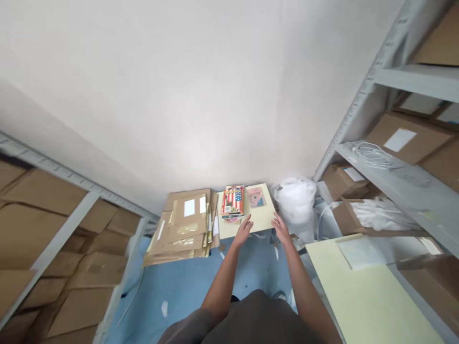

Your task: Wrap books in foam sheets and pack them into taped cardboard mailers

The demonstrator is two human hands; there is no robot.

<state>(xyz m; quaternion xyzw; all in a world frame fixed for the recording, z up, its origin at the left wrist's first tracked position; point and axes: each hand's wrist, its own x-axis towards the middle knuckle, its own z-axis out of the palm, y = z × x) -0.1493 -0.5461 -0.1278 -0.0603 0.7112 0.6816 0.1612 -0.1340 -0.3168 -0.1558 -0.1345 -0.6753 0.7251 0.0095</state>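
Observation:
Both arms reach forward toward a small pale yellow table [229, 231] against the wall. My left hand [244, 231] has its fingers stretched out near the table's front edge, just right of a stack of books [233, 200]. The top book carries red and white stripes and a blue starred patch. My right hand [281, 228] is held at the table's right front corner with its fingers apart, holding nothing. Between and beyond the hands lies a thin pink booklet [256, 197] with a blue-green picture.
Flattened cardboard boxes [190, 215] are piled left of the table. A white plastic bag [296, 203] stands to its right. Metal shelves with cartons rise on both sides, one holding a coiled white cable [373, 156]. A second yellow tabletop [362, 286] is at lower right. Scraps litter the blue floor [186, 286].

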